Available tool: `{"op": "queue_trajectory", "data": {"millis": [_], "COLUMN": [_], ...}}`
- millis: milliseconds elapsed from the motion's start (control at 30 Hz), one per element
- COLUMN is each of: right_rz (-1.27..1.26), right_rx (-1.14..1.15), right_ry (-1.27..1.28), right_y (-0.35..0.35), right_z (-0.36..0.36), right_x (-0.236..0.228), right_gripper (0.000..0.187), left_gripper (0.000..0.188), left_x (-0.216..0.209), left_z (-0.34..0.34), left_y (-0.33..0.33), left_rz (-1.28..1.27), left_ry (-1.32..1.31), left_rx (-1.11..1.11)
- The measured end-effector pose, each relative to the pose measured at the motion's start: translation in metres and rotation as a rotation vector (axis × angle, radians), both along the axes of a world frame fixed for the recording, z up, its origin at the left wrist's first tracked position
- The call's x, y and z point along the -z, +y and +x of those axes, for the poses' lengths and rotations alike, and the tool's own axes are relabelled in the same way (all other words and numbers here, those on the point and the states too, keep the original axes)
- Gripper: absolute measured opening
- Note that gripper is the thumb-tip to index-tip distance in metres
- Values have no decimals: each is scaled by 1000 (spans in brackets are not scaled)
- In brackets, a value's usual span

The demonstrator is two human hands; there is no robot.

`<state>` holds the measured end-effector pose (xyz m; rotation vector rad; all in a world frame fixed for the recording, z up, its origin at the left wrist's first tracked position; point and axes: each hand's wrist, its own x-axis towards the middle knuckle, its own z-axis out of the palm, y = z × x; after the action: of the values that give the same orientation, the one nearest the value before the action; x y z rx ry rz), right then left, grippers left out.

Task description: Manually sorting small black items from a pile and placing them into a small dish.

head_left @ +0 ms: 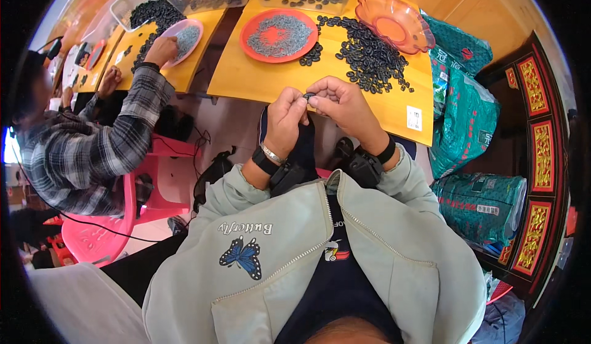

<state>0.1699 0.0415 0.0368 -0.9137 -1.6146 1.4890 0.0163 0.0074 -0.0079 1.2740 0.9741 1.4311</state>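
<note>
At the near edge of the yellow table (231, 76), my left hand (283, 117) and my right hand (346, 107) meet fingertip to fingertip. A small black piece (309, 96) is pinched between them, mostly covered by the fingers. Beyond the hands lies a red round plate (306, 47) holding many small grey metal pieces (286, 27), too fine to name. To the right of the plate, a loose heap of small black oval pieces (369, 54) spreads over the table. An orange translucent scalloped bowl (397, 30) stands behind that heap, partly over its edge.
A clear bin (348, 0) of black pieces stands at the back. Green printed bags (468, 119) crowd the right side, near a carved dark wood panel (534, 159). At left, a co-worker in a plaid sleeve (132, 110) reaches over a pink plate (196, 24); a pink chair (101, 236) stands nearby.
</note>
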Motion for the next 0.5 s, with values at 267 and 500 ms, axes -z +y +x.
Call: {"op": "queue_trajectory", "data": {"millis": [267,500], "right_rz": [38,470], "right_rx": [-80,-99], "right_ry": [-158,-521], "right_y": [20,122], "right_z": [16,22], "right_x": [-16,-61], "right_gripper": [15,15], "left_gripper": [13,12], "left_x": [-5,-10], "left_z": [-4,-9], "left_y": [3,1], "left_rz": [-4,-21], "left_ry": [-120,-45], "left_rx": [-83,-114]}}
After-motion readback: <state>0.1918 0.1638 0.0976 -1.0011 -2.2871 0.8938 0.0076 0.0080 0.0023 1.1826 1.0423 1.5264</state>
